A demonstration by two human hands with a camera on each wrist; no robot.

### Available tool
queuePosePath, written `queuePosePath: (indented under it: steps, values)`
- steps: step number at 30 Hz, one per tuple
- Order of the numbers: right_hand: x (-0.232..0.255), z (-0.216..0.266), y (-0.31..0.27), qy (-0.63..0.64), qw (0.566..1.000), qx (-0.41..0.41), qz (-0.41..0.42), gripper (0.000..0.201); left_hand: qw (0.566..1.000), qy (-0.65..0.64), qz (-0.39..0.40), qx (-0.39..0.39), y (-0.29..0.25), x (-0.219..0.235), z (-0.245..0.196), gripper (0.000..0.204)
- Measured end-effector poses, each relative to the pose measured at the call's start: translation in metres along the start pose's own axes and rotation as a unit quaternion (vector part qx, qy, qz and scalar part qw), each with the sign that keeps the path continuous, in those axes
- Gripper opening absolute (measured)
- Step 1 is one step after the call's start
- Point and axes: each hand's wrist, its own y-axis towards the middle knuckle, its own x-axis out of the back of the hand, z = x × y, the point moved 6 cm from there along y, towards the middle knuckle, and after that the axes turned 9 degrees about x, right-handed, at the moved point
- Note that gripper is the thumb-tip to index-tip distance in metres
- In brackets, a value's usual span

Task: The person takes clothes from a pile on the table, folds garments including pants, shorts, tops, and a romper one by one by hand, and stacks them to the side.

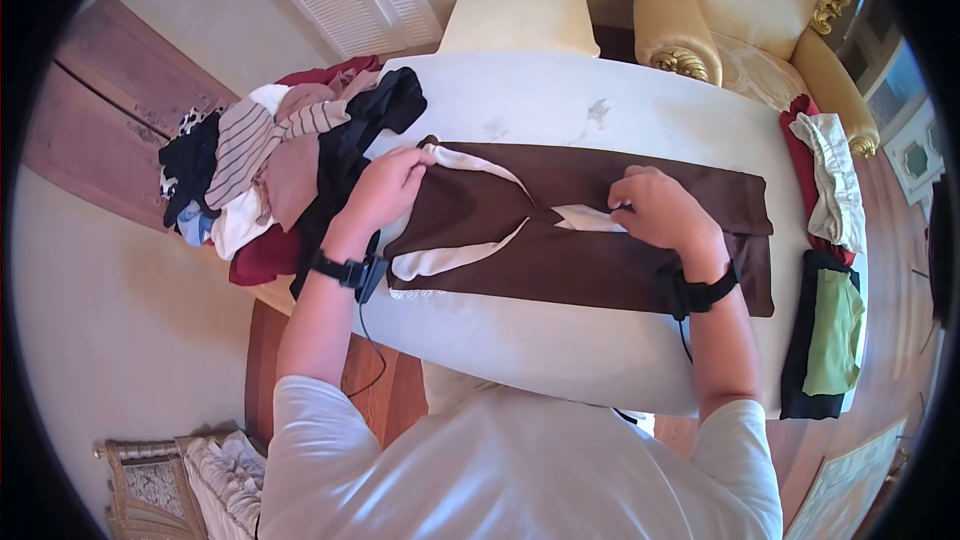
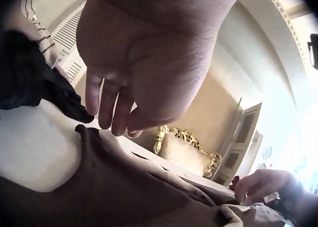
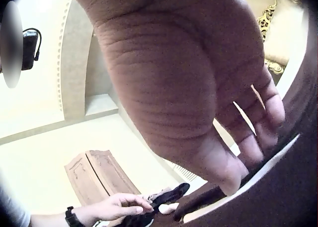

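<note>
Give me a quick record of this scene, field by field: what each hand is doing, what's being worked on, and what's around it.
Work item: brown garment with white lining, laid flat on the white table
Left hand: pinches the garment's left end
Right hand: fingers pressing on a white flap near the middle
Left of garment: pile of mixed clothes
Right of garment: folded clothes
Behind table: gold-trimmed armchair

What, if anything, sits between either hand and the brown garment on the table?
Nothing visible: the left hand touches the brown garment at its left end and the right hand rests at its middle.
</note>
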Motion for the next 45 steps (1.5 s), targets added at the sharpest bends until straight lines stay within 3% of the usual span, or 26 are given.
queuePosePath:
  steps: [2,6,8,10,12,16,18,20,22,27,29,31,34,39,42,45]
  values:
    - [-0.002,0.001,0.000,0.010,1.000,0.000,-0.005,0.015,0.998,0.017,0.036,0.050,-0.008,0.000,-0.003,0.013]
    - [-0.004,0.007,0.002,0.039,0.999,0.004,-0.001,0.018,0.995,-0.003,0.064,0.071,-0.015,-0.010,-0.012,0.013]
    - [-0.005,0.009,0.002,0.041,0.999,0.003,0.002,0.018,0.999,-0.004,0.041,0.008,-0.013,-0.021,-0.024,0.014]
    - [-0.005,0.010,0.003,0.044,0.999,0.003,0.006,0.019,0.998,-0.025,0.036,-0.042,-0.011,-0.031,-0.036,0.031]
    - [-0.005,0.010,0.001,0.039,0.999,0.001,0.014,0.019,0.997,0.008,-0.004,-0.076,-0.010,-0.036,-0.051,0.043]
    - [-0.008,0.004,0.001,0.035,0.999,0.005,0.016,0.017,0.985,0.104,-0.026,-0.134,-0.005,-0.043,-0.059,0.046]
    - [-0.009,0.003,0.001,0.043,0.999,0.012,0.017,0.016,0.997,0.011,0.077,-0.022,0.005,-0.047,-0.041,0.036]
    - [-0.007,0.004,0.001,0.036,0.999,0.012,0.016,0.015,0.998,0.021,-0.043,-0.032,0.020,-0.038,-0.013,0.021]
    - [-0.008,0.006,0.001,0.031,0.999,0.017,0.018,0.015,0.995,0.066,-0.078,-0.003,0.031,-0.032,0.014,0.026]
    - [-0.010,0.002,0.000,0.033,0.999,0.013,0.019,0.015,0.996,0.078,-0.030,-0.017,0.048,-0.035,0.050,0.029]
    - [-0.008,0.003,-0.001,0.030,0.999,0.006,0.026,0.016,0.995,0.091,-0.010,-0.026,0.050,-0.036,0.046,0.027]
    - [-0.007,0.005,-0.001,0.028,0.999,0.004,0.037,0.017,0.987,0.132,-0.079,-0.033,0.047,-0.026,0.041,0.020]
    - [-0.006,0.007,-0.001,0.020,0.999,0.002,0.042,0.018,0.981,0.148,-0.121,-0.044,0.043,-0.019,0.036,0.019]
    - [-0.003,0.008,-0.003,0.025,0.999,0.002,0.041,0.018,0.980,0.182,-0.074,0.012,0.036,-0.027,0.042,0.014]
    - [-0.001,0.007,-0.005,0.024,0.998,-0.010,0.050,0.018,0.980,0.188,-0.050,-0.039,0.034,-0.029,0.043,0.015]
    - [-0.002,0.005,-0.004,0.019,0.999,-0.004,0.048,0.018,0.972,0.180,-0.108,-0.103,0.030,-0.016,0.028,0.021]
